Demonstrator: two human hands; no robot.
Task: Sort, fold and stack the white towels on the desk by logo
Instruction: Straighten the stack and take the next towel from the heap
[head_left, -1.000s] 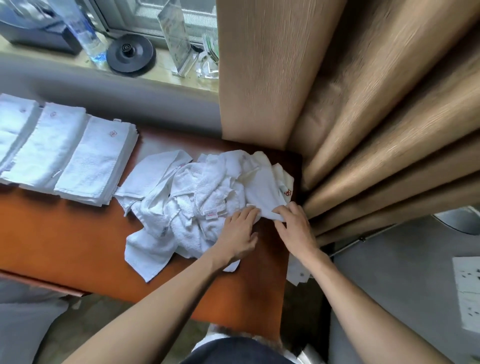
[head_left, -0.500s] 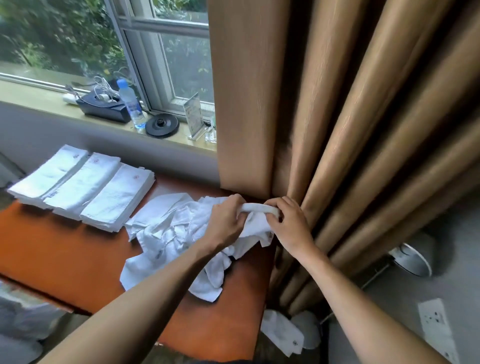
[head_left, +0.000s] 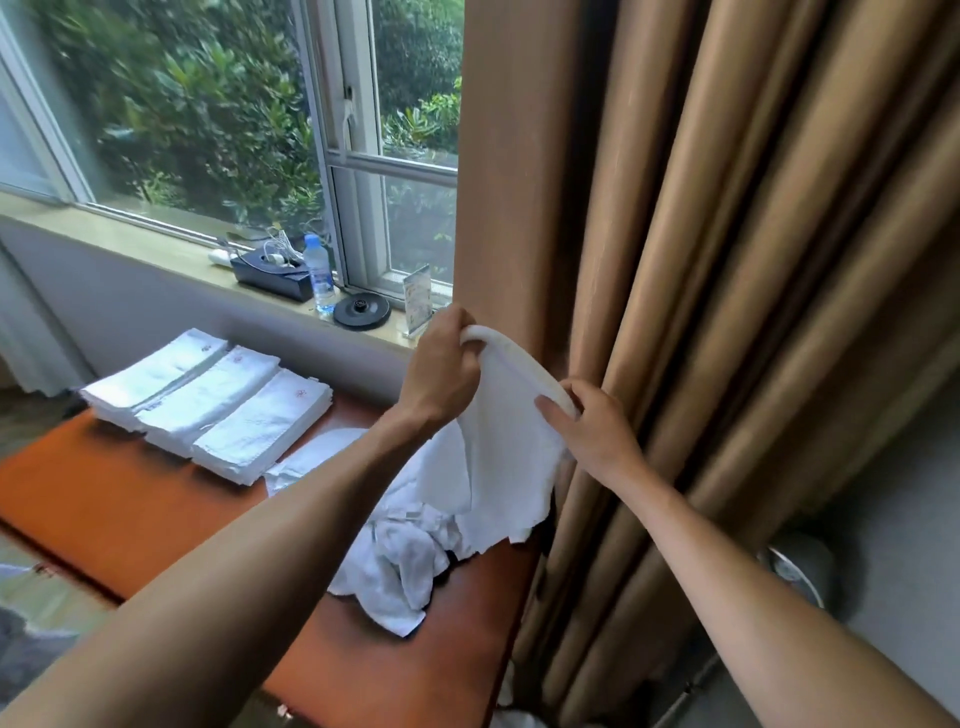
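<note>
The left hand (head_left: 441, 364) and right hand (head_left: 592, 431) each pinch the top edge of a limp white terry towel (head_left: 511, 452). Its hem trails into the crumpled white towel heap (head_left: 395, 561) beneath them; a snag could drag pieces off the orange desk (head_left: 130, 499).

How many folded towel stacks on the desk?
3, side by side at the far-left end of the desk: left stack, middle stack, right stack nearest the loose pile. The left forearm covers some desk, so another could be hidden.
</note>
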